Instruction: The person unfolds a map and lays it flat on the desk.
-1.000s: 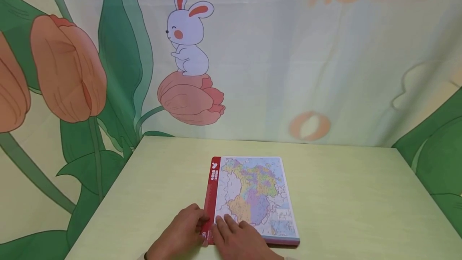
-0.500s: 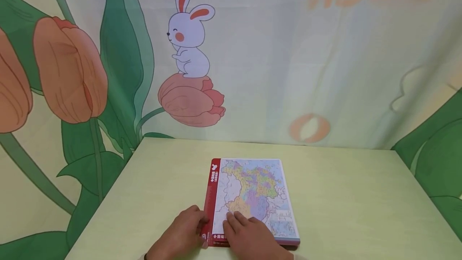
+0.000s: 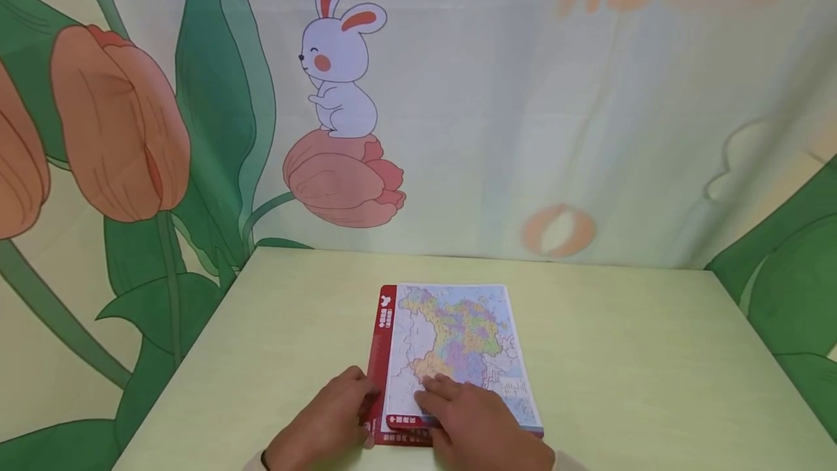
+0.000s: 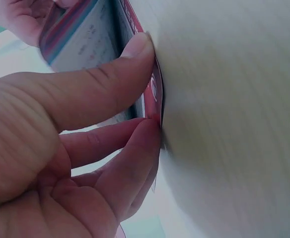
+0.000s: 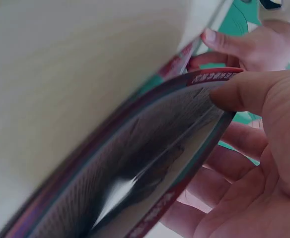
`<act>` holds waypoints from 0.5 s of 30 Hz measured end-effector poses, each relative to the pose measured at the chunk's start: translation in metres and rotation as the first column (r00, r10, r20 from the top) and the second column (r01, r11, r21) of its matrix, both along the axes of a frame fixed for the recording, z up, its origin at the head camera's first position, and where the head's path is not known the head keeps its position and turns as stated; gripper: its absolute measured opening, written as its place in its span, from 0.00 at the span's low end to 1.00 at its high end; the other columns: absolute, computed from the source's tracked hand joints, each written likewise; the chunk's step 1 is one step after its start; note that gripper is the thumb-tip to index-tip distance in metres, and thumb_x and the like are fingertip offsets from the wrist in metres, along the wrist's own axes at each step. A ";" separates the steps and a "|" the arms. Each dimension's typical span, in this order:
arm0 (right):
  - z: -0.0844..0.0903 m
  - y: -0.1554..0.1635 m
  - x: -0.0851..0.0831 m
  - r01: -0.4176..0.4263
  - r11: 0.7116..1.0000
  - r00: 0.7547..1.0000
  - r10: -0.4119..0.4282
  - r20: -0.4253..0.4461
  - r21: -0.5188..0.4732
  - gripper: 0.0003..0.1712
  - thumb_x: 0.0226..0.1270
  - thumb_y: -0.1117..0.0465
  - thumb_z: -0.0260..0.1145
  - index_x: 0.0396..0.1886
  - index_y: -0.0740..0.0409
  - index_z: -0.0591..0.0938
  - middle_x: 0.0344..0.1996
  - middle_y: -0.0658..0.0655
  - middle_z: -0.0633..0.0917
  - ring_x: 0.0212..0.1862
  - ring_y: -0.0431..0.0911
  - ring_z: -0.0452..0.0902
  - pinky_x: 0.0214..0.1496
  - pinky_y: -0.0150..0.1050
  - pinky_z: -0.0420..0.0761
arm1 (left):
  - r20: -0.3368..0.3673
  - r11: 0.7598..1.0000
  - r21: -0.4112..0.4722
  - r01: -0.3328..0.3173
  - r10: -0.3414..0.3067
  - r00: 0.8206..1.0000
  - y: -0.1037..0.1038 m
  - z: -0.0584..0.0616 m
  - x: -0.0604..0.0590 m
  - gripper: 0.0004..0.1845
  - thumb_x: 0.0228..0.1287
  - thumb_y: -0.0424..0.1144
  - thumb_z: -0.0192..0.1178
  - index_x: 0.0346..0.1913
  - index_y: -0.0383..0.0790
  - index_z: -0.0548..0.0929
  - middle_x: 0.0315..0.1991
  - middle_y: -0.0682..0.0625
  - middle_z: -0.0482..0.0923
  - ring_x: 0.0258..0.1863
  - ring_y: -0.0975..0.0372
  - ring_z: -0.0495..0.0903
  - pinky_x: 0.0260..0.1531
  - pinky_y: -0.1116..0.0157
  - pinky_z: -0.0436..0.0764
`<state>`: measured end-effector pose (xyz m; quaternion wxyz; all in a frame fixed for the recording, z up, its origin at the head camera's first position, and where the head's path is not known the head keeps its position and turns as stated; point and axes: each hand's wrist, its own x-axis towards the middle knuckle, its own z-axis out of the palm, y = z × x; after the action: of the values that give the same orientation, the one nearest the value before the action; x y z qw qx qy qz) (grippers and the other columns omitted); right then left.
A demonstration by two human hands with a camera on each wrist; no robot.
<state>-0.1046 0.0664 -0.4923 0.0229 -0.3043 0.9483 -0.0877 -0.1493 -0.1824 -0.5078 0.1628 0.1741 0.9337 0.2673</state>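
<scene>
Two hands work at the table's (image 3: 621, 355) near edge. Left hand (image 3: 327, 424) pinches the board's (image 3: 392, 362) red corner to steady it. Right hand (image 3: 480, 424) grasps the top sheet's (image 3: 458, 333) near edge, thumb above, so it separates.

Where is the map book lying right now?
Head view: the map book lies at the table's near middle, between the left hand and right hand.

Pale green table (image 3: 621, 355). Behind it a printed backdrop (image 3: 523, 93): white rabbit (image 3: 340, 57) on a pink tulip (image 3: 343, 180) at 12 o'clock, bigger orange tulip (image 3: 120, 122) at 10 o'clock.
</scene>
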 end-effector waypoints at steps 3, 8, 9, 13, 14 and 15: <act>0.001 0.010 0.000 0.001 0.998 0.998 -0.005 -0.058 -0.062 0.26 0.71 0.52 0.70 0.67 0.46 0.83 0.69 0.52 0.83 0.71 0.49 0.79 0.63 0.49 0.85 | 0.019 1.000 -0.003 -0.017 0.017 1.000 0.000 -0.001 -0.003 0.29 0.51 0.35 0.83 0.58 0.37 0.85 0.43 0.52 0.75 0.42 0.60 0.74 0.42 0.63 0.81; 0.001 0.029 0.000 0.020 0.995 0.990 -0.034 -0.133 -0.101 0.26 0.67 0.57 0.71 0.65 0.49 0.85 0.66 0.55 0.85 0.68 0.52 0.82 0.61 0.52 0.85 | 0.009 0.999 -0.035 -0.032 0.032 0.999 -0.002 0.000 -0.006 0.31 0.49 0.37 0.85 0.58 0.37 0.85 0.44 0.52 0.75 0.43 0.60 0.74 0.44 0.62 0.82; 0.001 0.032 0.000 0.035 0.994 0.991 -0.047 -0.126 -0.100 0.26 0.67 0.57 0.71 0.65 0.49 0.85 0.66 0.56 0.85 0.68 0.53 0.82 0.61 0.52 0.85 | 0.011 0.999 -0.039 -0.035 0.035 0.999 -0.003 0.000 -0.007 0.31 0.49 0.36 0.85 0.58 0.37 0.85 0.44 0.52 0.75 0.43 0.60 0.74 0.44 0.62 0.82; 0.004 0.045 -0.001 0.083 0.990 0.992 -0.093 -0.086 -0.114 0.26 0.67 0.58 0.71 0.65 0.49 0.85 0.67 0.56 0.85 0.67 0.53 0.83 0.59 0.55 0.86 | 0.044 0.998 -0.031 -0.055 0.056 0.997 -0.005 0.001 -0.009 0.33 0.49 0.34 0.84 0.60 0.35 0.84 0.45 0.51 0.75 0.44 0.59 0.75 0.45 0.60 0.84; 0.004 0.048 -0.001 0.092 0.989 0.992 -0.101 -0.081 -0.117 0.25 0.67 0.58 0.72 0.65 0.50 0.85 0.66 0.56 0.85 0.67 0.53 0.83 0.58 0.55 0.86 | 0.052 0.998 -0.033 -0.059 0.060 0.997 -0.005 0.001 -0.009 0.33 0.48 0.33 0.84 0.60 0.35 0.84 0.45 0.51 0.75 0.44 0.59 0.75 0.45 0.60 0.85; 0.005 0.050 -0.001 0.096 0.988 0.991 -0.106 -0.079 -0.118 0.25 0.67 0.58 0.72 0.64 0.50 0.86 0.66 0.56 0.85 0.66 0.53 0.84 0.57 0.55 0.87 | 0.060 0.998 -0.034 -0.061 0.063 0.996 -0.005 0.000 -0.009 0.33 0.49 0.33 0.84 0.60 0.35 0.84 0.45 0.50 0.75 0.44 0.58 0.75 0.45 0.60 0.85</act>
<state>-0.1054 0.1164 -0.4873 -0.0391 -0.2600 0.9561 -0.1295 -0.1579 -0.1876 -0.5075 0.1856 0.1340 0.9373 0.2626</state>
